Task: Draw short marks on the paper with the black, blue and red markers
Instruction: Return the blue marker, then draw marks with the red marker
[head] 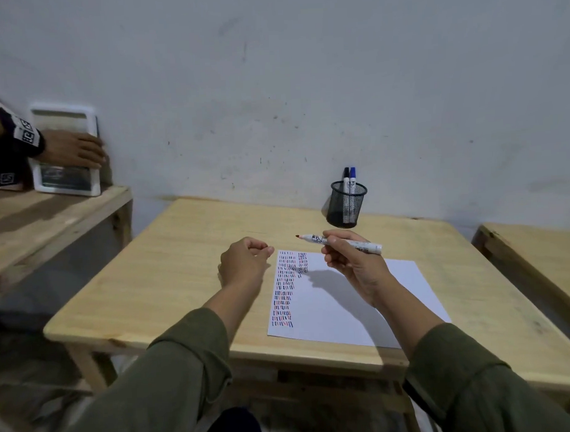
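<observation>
Red marker (339, 242) held level in right hand (353, 262) grip above paper (344, 297), left hand (245, 262) loosely curled, empty.

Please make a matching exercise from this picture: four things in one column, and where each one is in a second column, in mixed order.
Things:
1. uncapped red-tipped white marker
2. black-capped and blue-capped markers
3. white sheet of paper with short marks
4. closed left hand

Places:
A. flat on the light wooden table
B. held above the table, left of the sheet
C. in the grip of the right hand
D. upright in the black mesh cup

Pairs: 1-C, 2-D, 3-A, 4-B
</observation>
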A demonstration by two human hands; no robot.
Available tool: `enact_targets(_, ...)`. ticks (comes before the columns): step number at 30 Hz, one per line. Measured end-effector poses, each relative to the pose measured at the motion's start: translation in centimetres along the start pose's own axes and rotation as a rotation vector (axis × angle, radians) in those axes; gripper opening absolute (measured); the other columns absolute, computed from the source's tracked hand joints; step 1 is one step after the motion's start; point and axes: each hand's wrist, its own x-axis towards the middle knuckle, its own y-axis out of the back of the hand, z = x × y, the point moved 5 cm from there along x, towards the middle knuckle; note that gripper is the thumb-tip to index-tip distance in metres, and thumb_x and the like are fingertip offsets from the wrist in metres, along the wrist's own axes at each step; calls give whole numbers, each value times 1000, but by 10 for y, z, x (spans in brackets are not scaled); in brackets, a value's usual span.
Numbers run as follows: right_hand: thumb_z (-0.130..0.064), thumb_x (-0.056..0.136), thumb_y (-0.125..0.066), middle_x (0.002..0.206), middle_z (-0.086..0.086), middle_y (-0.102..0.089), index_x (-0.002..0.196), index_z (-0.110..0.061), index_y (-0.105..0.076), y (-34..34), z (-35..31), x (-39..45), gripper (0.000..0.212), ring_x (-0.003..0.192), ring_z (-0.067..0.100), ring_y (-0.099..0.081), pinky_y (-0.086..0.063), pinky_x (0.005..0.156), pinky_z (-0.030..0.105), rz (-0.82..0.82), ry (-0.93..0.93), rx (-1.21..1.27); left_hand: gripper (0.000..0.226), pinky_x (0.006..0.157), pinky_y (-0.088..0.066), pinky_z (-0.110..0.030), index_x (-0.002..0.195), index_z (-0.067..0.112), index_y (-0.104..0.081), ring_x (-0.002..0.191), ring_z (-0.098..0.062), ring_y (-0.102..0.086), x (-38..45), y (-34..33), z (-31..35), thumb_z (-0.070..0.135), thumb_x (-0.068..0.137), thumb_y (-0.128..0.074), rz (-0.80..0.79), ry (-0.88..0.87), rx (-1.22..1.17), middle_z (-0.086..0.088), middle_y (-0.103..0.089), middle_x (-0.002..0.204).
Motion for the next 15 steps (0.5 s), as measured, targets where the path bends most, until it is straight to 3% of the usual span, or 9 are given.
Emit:
enact_targets(3, -6, 85, -62, 64, 3, -62, 85, -11, -69, 1, 3, 2, 9, 58, 13, -57, -49, 60, 21, 15, -9, -42, 12, 93, -45, -36, 71, 29, -61, 78, -10, -65, 4, -5, -7, 35, 78, -69, -24, -38, 150, 12, -70, 76)
enact_targets(7, -9, 85, -63, 57, 1, -56, 80, -12, -65, 4, 6, 6, 6, 54, 13, -49, -44, 54, 19, 39, -9, -93, 9, 86, -31, -32, 81, 29, -65, 99, -18, -62, 3, -10, -14, 38, 81, -65, -24, -69, 293, 9, -74, 94)
enact_targets(12, -9, 88, -60, 62, 4, -58, 101, -13, -66, 6, 14, 7, 15, 51, 13, -49, -44, 53, 19, 38, -53, -118, 17, 89, -29, -33, 92, 28, -69, 104, -17, -61, 3, -12, -17, 41, 82, -63, -34, -111, 323, 9, -73, 101)
enact_targets(15, -13, 88, -61, 72, 9, -65, 105, -11, -68, 7, 23, 6, 18, 54, 14, -58, -46, 55, 20, 38, -86, -153, 37, 99, -32, -35, 112, 26, -65, 116, -17, -57, 6, -13, -22, 46, 82, -62, -76, -139, 321, 7, -69, 117)
